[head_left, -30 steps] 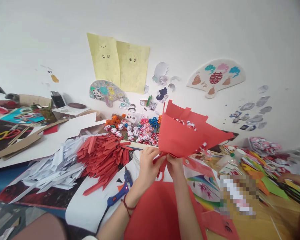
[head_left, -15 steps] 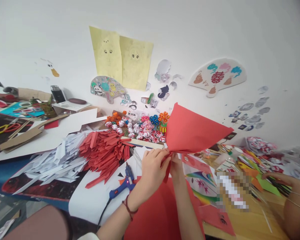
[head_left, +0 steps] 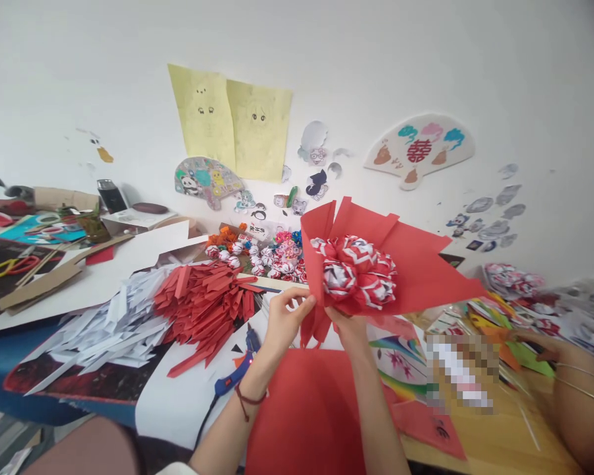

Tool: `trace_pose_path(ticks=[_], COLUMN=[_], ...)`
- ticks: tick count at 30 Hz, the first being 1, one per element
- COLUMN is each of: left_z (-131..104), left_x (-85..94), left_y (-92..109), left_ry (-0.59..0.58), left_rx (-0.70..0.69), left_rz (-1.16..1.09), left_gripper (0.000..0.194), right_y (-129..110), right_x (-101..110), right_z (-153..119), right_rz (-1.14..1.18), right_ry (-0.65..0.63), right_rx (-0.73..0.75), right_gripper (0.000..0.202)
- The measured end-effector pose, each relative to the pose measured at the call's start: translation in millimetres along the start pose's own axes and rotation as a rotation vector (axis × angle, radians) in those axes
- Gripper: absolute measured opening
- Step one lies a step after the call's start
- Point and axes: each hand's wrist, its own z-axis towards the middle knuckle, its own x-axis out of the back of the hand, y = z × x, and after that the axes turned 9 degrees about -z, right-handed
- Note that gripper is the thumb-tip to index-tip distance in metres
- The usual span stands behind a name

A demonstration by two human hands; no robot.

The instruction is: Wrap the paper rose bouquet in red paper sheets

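Evidently the red wrapper (head_left: 420,264) is held by its narrow base so that its broad mouth can flare freely, tilted toward the wearer and showing the red-and-white paper flowers (head_left: 361,270) bunched inside. It stands just above and beyond both hands, clear of the bench (head_left: 480,445). The left hand (head_left: 286,320) has thumb and forefinger closed on the wrapper's near-left edge, curled into a small ring, probably to steady that side of the paper. The right hand (head_left: 349,326) is closed at the gathered neck below the flowers, seemingly bearing most of the weight; its fingertips are tucked under the paper, so how firmly they press is hard to tell.

The left forearm slants in from the lower left, wrist raised, while the right one runs more steeply up, the two converging at the neck. Below the hands, a large red sheet (head_left: 304,409) lies between the forearms. The glue gun (head_left: 235,376) rests just left of the left wrist, nozzle pointing away, presumably within easy reach. Farther left of that hand lie red strips (head_left: 202,310) and white strips (head_left: 113,330), heaped apart by colour, perhaps for easy picking.
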Motion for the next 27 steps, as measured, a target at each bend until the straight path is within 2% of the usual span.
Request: trace_pose_path(ticks=[3,6,10,13,18,21,23,25,27], left_z=[1.0,0.9,2.7,6.1,9.4,8.4,6.8,4.9,2.9], left_x=[0.4,-1.2,-4.2,-5.1,-3.2,-1.0,0.0,0.2,0.4], left_y=[-14.9,-24.8,-28.5,-27.8,-32.4,-41.6,-47.5,-50.9,-51.2], left_ry=[0.007,0.009,0.014,-0.002,-0.039,-0.017,0.001,0.012,0.031], left_rx=[0.049,0.106,0.163,0.192,0.206,0.167,0.132,0.109,0.072], left_rz=[-0.187,-0.348,-0.364,-0.329,-0.333,-0.267,-0.220,-0.197,-0.144], left_gripper=[0.021,0.028,0.031,0.030,0.028,0.025,0.023,0.022,0.022], right_y=[-10.5,-19.7,-18.9,-11.2,2.7,15.6,27.7,41.0,53.2], right_x=[-1.7,-6.5,-5.9,-1.5,-2.7,-1.9,3.3,11.0,18.5], right_z=[-3.6,-6.1,-5.8,-3.1,1.3,2.9,4.4,6.5,8.9], right_rz=[-0.190,-0.161,-0.057,-0.091,-0.006,0.009,-0.085,-0.160,-0.200], right_ry=[0.101,0.111,0.050,0.018,-0.011,0.021,0.050,0.143,0.169], right_rx=[0.028,0.063,0.060,0.059,-0.002,0.006,0.012,0.048,0.074], right_gripper=[0.065,0.065,0.034,0.021,0.029,0.050,0.056,0.053,0.041])
